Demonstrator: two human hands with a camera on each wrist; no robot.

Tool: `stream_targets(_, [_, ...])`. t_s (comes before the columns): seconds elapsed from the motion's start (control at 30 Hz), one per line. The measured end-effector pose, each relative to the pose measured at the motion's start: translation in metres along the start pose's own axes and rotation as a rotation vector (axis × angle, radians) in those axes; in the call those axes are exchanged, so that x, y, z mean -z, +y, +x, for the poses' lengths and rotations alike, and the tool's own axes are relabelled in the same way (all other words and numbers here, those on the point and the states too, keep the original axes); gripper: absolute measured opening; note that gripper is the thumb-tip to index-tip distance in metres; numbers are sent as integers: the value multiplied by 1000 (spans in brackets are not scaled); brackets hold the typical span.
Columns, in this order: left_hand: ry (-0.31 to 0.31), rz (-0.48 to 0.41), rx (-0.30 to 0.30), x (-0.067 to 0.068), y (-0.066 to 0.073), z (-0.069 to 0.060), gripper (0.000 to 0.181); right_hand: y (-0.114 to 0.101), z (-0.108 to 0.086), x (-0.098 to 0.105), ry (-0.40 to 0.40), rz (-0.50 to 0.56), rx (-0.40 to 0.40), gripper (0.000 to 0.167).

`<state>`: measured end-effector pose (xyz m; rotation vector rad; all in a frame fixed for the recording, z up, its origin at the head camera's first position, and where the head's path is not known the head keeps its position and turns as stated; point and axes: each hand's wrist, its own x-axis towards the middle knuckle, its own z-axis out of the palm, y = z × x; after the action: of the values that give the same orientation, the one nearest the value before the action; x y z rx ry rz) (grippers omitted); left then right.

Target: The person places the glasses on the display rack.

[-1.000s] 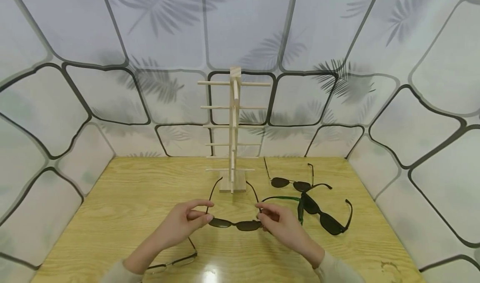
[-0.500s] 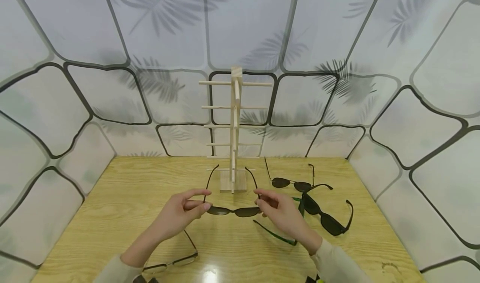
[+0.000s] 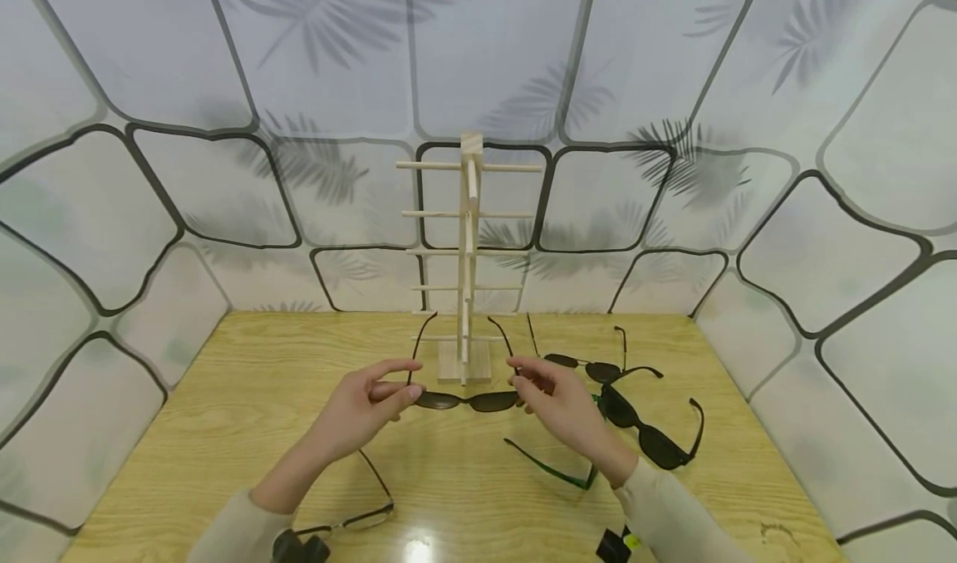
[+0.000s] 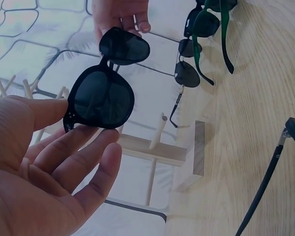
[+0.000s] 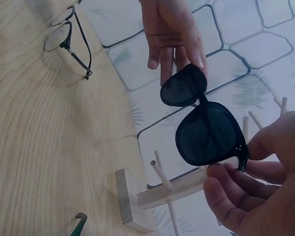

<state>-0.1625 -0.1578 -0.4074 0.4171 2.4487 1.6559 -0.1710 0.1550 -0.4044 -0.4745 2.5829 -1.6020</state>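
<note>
Black sunglasses hang in the air between both hands, lenses toward me and temples stretching away to the rack. My left hand pinches the left hinge end between thumb and fingers. At the opposite hinge my right hand pinches in the same manner. Just beyond stands a wooden display rack with pegs on several levels; the temple tips appear in front of its lowest pegs. In the left wrist view the dark lenses show close up, as do the lenses in the right wrist view.
Thin-framed clear glasses lie at the front left. To the right are aviator sunglasses, black sunglasses and a green-templed pair, partly behind the right forearm. Patterned panels enclose the wooden table.
Both hands have lifted the sunglasses and moved them away from me, closer to the rack. The green temple in front of the right hand has come into view.
</note>
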Motion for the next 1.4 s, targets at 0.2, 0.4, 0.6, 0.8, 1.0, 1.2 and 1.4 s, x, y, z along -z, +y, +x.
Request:
stream_targets(0.2, [44,10,-8,-1,1,6,45,1,8,0,19,-1,-1,38])
stream_targets(0.4, [66,23,-27,-1,2,10,45,0,15,1,20,18,-5,41])
stream_targets(0.6, [80,29,-47,1,4,14,46,0,20,0,17,7,-18,44])
stream_targets(0.8, [83,40,-46,1,2,20,47,4,26,-1,4,9,-5,48])
stream_targets(1.0, [85,47,-37,1,0,27,46,6,30,0,-7,-8,-14,52])
stream_targets(1.2, [102,69,-36,0,-1,33,44,8,34,0,1,-2,-16,52])
stream_targets(1.4, [120,90,-32,0,2,39,44,9,40,-1,23,-6,-34,52])
